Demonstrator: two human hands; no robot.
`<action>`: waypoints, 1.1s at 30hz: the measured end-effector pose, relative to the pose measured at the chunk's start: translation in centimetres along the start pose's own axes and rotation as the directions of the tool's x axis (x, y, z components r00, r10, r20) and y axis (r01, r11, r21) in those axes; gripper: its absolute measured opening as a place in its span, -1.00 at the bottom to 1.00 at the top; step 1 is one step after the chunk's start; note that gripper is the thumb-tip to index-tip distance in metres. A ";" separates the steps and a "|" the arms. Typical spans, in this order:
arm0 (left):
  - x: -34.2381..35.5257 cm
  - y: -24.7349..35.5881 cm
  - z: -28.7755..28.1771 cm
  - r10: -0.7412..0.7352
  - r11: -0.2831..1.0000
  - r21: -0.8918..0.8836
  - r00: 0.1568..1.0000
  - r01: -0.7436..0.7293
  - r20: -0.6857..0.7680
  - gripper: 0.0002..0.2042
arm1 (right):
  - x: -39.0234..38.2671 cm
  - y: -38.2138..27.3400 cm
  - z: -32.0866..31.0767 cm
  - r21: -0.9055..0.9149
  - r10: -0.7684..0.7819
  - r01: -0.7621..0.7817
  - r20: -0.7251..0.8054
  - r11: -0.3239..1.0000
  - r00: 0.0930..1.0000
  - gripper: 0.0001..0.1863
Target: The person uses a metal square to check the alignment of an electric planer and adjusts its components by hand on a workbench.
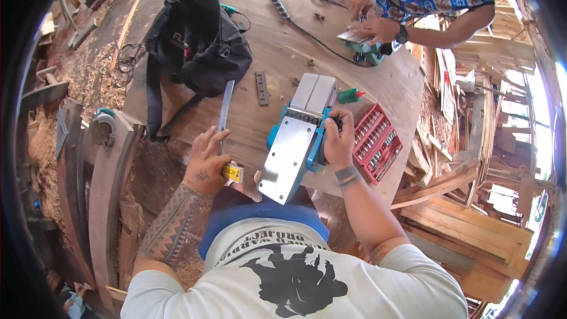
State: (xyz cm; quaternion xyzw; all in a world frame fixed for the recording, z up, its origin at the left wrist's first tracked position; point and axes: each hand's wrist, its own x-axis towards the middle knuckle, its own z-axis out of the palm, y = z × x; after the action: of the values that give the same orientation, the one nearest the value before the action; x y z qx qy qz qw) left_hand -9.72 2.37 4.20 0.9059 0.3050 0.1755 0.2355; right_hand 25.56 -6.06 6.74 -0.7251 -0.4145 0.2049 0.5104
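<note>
An electric hand planer [290,156] with a blue body lies sole up, tilted across the table edge in front of me. Its flat metal sole faces upward. My right hand [339,142] is closed on the planer's right side; the fingertips are partly hidden. My left hand [204,162] lies at the table edge with its fingers stretched out, by the lower end of a steel ruler [225,106]. Against its thumb side is a small yellow and white block-shaped object [234,172], whose kind I cannot make out.
A black backpack [195,44], a slotted metal bar [261,88], a green bottle [351,95] and a red bit case [378,145] lie on the wooden table [283,47]. Across it, a person's hands work at another planer [369,48]. Curved timbers [109,171] stand left.
</note>
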 end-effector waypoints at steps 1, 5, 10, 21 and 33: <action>0.4 0.7 -0.7 -0.002 1.000 0.001 1.000 0.002 -0.016 -0.80 | -0.1 0.8 -0.2 -0.044 0.005 -0.006 -0.017 0.999 1.000 -0.87; 2.0 4.5 -3.0 -0.041 0.939 -0.341 0.999 0.035 -0.011 -0.73 | 0.1 0.8 -0.7 -0.102 -0.026 0.023 -0.024 0.995 0.999 -0.86; 3.7 6.5 -5.8 0.161 0.912 -0.378 0.986 -0.162 -0.034 -0.71 | 0.5 0.9 -0.6 -0.098 -0.057 0.054 -0.021 0.994 0.998 -0.86; 3.9 10.3 -9.7 0.435 0.721 -0.630 0.896 -0.288 0.088 -0.63 | 1.1 -3.6 -3.2 -0.335 0.041 0.040 0.230 0.941 0.972 -0.67; 6.7 12.5 -11.7 0.664 0.271 -0.940 0.747 -0.209 0.026 -0.74 | -5.5 -19.3 -5.5 -0.226 -0.211 0.737 0.868 0.637 0.449 -0.53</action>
State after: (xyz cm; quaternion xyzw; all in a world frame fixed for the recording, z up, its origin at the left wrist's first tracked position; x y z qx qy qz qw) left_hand -4.22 1.53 21.74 0.6945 -0.1669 0.1706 0.6788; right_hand 18.79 -11.04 25.79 -0.5196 -0.8285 0.1977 0.0672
